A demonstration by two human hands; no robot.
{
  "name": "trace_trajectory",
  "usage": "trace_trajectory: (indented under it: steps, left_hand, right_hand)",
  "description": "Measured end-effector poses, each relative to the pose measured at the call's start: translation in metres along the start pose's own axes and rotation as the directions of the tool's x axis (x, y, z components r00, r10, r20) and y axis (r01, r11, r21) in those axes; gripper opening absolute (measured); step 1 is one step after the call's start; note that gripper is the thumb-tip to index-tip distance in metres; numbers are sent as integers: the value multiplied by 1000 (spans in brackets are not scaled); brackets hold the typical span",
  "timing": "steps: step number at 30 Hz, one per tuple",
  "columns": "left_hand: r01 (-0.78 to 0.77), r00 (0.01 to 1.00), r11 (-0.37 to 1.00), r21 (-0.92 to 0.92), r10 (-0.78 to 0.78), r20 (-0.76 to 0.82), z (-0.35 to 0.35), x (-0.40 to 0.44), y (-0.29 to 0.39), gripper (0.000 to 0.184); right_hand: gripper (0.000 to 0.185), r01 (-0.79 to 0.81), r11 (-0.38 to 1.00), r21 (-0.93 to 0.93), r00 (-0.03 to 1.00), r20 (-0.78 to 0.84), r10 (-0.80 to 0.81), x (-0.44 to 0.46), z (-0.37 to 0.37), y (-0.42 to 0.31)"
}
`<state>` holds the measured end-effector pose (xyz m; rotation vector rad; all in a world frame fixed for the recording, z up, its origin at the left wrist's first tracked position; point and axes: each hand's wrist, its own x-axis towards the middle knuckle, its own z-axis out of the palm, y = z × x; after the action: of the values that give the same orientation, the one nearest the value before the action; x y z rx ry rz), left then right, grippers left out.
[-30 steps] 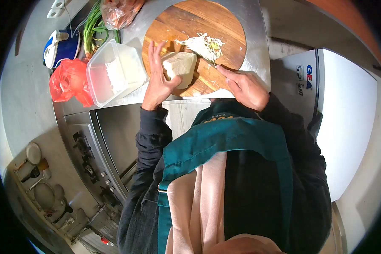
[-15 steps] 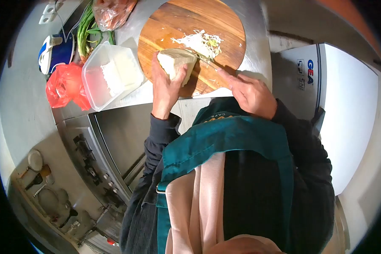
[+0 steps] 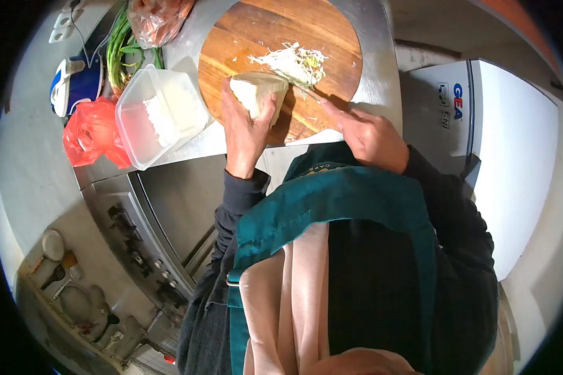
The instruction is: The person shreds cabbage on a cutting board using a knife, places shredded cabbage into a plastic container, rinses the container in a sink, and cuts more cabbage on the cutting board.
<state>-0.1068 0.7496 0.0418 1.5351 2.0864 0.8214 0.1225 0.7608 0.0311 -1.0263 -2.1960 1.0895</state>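
Observation:
A pale block of cabbage (image 3: 256, 90) rests on the round wooden cutting board (image 3: 250, 31), near its lower edge. My left hand (image 3: 247, 131) is wrapped round the cabbage from the left, thumb on its near side. In my right hand (image 3: 372, 137) is a knife (image 3: 306, 92), its blade at the right side of the cabbage and the index finger stretched along it. The handle is hidden in the palm. Shredded cabbage (image 3: 296, 62) lies in a small pile just beyond the blade.
Left of the board stands a clear plastic container (image 3: 131, 119) with white shreds inside. Around it are a red plastic bag (image 3: 94, 134), a blue and white appliance (image 3: 84, 81), green onions (image 3: 120, 53) and an orange-filled clear bag (image 3: 159, 22). A white fridge (image 3: 513, 150) stands at the right.
My left hand has gone from spread fingers beside the cabbage to a grip round it. The cabbage has turned slightly, and the knife has moved back against its right side.

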Motion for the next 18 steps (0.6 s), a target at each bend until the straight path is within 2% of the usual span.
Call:
trace_trajectory:
  steps: [2, 5, 7, 9, 12, 14, 16, 18]
  left_hand:
    - [-18, 1000, 1000, -7, 18, 1, 0, 0, -4, 77]
    - [-30, 1000, 1000, -7, 30, 0, -1, 2, -3, 77]
    - [-14, 1000, 1000, -1, 14, 14, -2, 0, -3, 77]
    - [16, 1000, 999, -42, -15, 16, -1, 0, -3, 78]
    - [-27, 1000, 999, -25, 27, 0, 1, 1, -10, 80]
    - [-18, 1000, 1000, -15, 19, 10, -1, 0, -8, 80]
    - [-15, 1000, 1000, -16, 16, 17, 0, 2, -6, 80]
    - [-28, 1000, 1000, -3, 28, 6, 0, 1, -7, 79]
  right_hand:
    - [47, -16, 1000, -21, 999, 32, 17, 1, -5, -8]
    - [46, 55, 995, -82, 998, -17, -57, 5, 3, -1]
    - [48, 22, 999, 37, 1000, 0, -22, 10, 13, 11]
    - [47, 25, 999, 20, 1000, -7, -25, 13, 26, 22]
    - [45, 23, 999, 26, 1000, -11, -22, 10, 26, 25]
    - [45, 4, 999, 38, 1000, 1, -4, 5, 21, 18]
    - [48, 54, 995, 84, 997, -50, -50, 5, 11, 10]
    - [49, 14, 999, 33, 1000, -7, -14, 6, -4, -10]
